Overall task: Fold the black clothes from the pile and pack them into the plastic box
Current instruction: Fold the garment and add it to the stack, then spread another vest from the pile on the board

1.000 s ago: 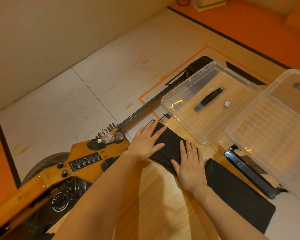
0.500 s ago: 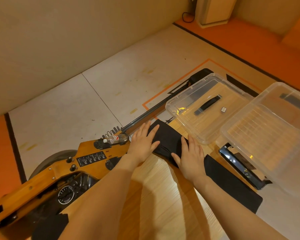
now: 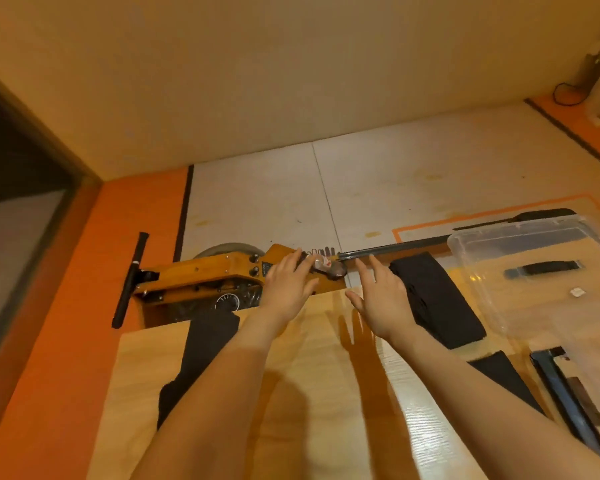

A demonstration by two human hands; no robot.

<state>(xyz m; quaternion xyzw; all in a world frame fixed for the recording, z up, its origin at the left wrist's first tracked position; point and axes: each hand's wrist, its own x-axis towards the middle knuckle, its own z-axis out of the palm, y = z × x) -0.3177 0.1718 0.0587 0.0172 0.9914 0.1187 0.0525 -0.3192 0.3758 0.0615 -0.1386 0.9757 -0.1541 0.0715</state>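
Nearest the camera, two bare forearms reach forward over a light wooden table (image 3: pixel 309 393), throwing shadows on its top. At 9 o'clock a loose black garment (image 3: pixel 201 351) lies partly under the left forearm and trails toward the table's left edge. At 4 o'clock, another flat black cloth (image 3: pixel 506 375) shows beneath the right forearm, and past it a dark blue bar-like object (image 3: pixel 565 393) runs along the table's right edge; what it is cannot be told.

Farther out, the left hand (image 3: pixel 288 289) is raised above the table's far edge with fingers straight and slightly spread, holding nothing. The right hand (image 3: pixel 381 299) is at about 1 o'clock from centre, likewise with fingers extended and apart, holding nothing; it is just beside the folded black garment (image 3: pixel 437 303) but apart from it. That garment lies on the table as a long neat rectangle, its far end near the table's edge, just left of the clear plastic box (image 3: pixel 482 258).

The box sits at 3 o'clock, and a black handle and a small white tag show through its clear plastic.

Beyond the table, on the floor at 11 to 12 o'clock, stands a yellow-orange machine (image 3: pixel 219 275) with a black handlebar (image 3: pixel 132 278) at its left end, and a small plastic bottle (image 3: pixel 326 265) resting on top. A pale floor with orange borders and a beige wall lie farthest off.
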